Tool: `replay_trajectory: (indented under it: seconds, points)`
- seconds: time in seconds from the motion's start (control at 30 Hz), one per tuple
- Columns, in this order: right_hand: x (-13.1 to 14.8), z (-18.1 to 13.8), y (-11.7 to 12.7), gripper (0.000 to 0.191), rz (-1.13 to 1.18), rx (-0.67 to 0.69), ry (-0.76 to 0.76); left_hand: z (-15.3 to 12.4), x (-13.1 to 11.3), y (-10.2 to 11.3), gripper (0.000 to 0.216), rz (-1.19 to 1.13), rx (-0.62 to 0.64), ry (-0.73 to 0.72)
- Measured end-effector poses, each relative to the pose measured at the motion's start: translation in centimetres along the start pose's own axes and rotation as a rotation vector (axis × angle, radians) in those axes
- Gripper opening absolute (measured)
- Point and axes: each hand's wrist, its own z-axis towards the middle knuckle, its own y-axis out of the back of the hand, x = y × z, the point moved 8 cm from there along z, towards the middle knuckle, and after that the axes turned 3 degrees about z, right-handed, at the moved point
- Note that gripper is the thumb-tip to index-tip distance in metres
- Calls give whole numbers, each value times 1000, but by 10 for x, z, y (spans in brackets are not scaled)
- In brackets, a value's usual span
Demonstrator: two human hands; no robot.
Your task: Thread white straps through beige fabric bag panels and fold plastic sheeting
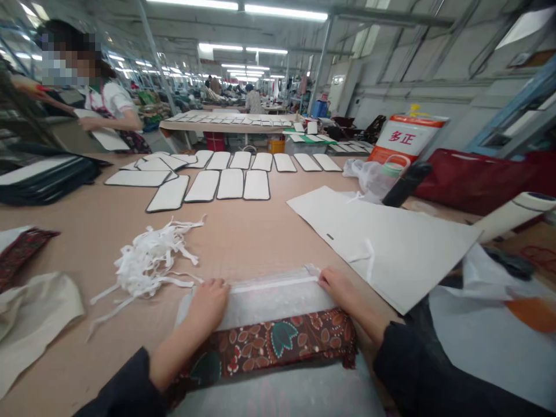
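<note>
A clear plastic bag lies flat on the table in front of me, with a white sealing strip along its far edge. Inside it is a folded brown cloth with a floral print. My left hand is closed in a pinch on the strip's left end. My right hand pinches the strip's right end. Both forearms, in dark sleeves, rest beside the bag.
A heap of white strips lies left of the bag. A large white sheet lies to the right. Rows of white padded panels cover the far table. A person works at the far left. A dark bottle stands at right.
</note>
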Motion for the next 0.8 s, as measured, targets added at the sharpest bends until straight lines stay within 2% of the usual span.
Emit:
replay_trajectory:
  seconds: [0.17,0.23,0.33,0.47,0.57,0.67,0.8]
  points:
    - [2,2,2,13,50,-1,-25,45,-94,20,22,-186,-71,-239]
    - [4,-2,7,12,81,-19,-20,63,-125,24,22,-230,-112,-272]
    - [5,-9,12,10,172,-46,-27,82,-156,26,26,-258,-170,-264]
    - [-3,-5,8,5,359,-88,-80,100,-171,18,28,-313,-213,-206]
    - [-11,5,0,18,451,-142,-108,109,-172,10,25,-334,-212,-158]
    - [-16,12,-10,27,475,-164,-118,113,-174,5,23,-316,-213,-145]
    - [-16,14,-14,28,439,-194,-109,107,-182,6,22,-254,-249,-186]
